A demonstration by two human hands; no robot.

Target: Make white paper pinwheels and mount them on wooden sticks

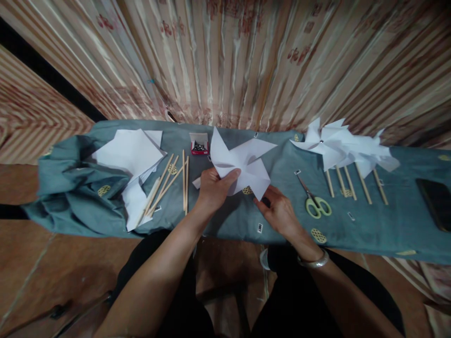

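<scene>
At mid-frame, the paper pinwheel [252,164] lies up and right of the left hand [214,188], which pinches it near its middle — the right hand [280,211] is at its lowest tip, grip impossible to tell.

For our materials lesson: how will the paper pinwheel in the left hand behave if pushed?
The paper pinwheel is probably light, being thin sheet. Its unsupported upper tips would likely bend. Folds might spring open: the left hand holds them near the centre.
</scene>
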